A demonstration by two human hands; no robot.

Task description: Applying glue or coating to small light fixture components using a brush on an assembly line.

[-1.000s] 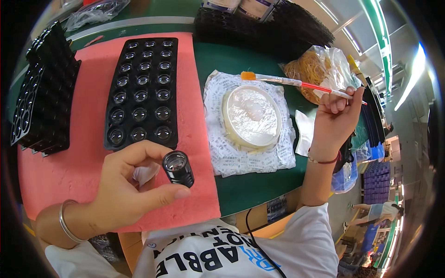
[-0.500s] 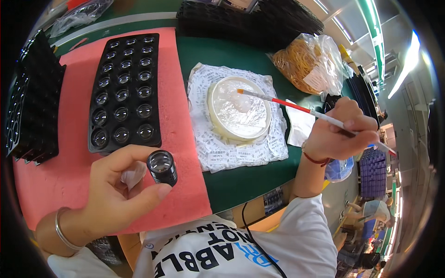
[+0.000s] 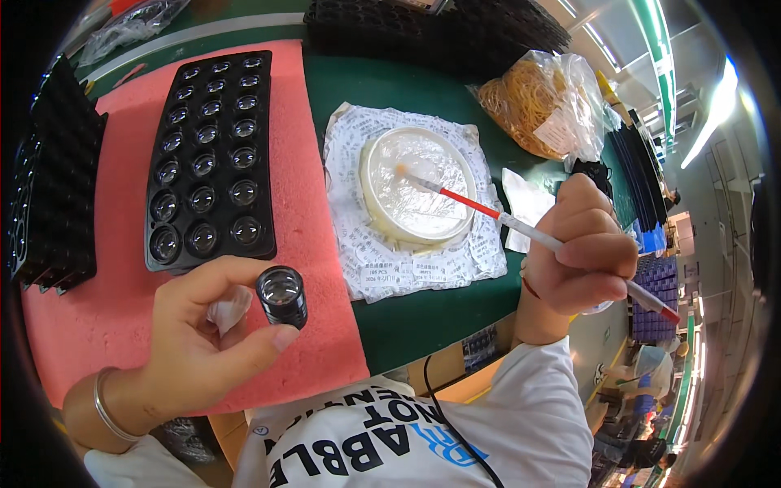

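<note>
Between thumb and forefinger, my left hand [image 3: 199, 329] grips a short black lens barrel [image 3: 282, 298], its glass end facing up. A scrap of clear plastic film [image 3: 230, 309] shows inside that hand's curled fingers. My right hand [image 3: 587, 244] is closed around a thin paintbrush [image 3: 472, 203] with a red and white handle. The brush tip lies over a round white dish [image 3: 468, 175] covered in clear wrinkled film, with a whitish patch on it. Under the dish is a pad of printed white paper [image 3: 342, 236].
Left of the dish, a black tray [image 3: 264, 106] of lenses rests on a pink foam sheet [image 3: 317, 325]. Stacked black trays [image 3: 57, 179] stand at far left, more black trays [image 3: 439, 41] at the back. A bag of yellow rubber bands [image 3: 537, 106] and white tissue [image 3: 525, 199] lie to the right.
My right hand has swung left and lower, and the brush tip has moved left and slightly down over the dish. My left hand still holds the lens barrel in nearly the same place.
</note>
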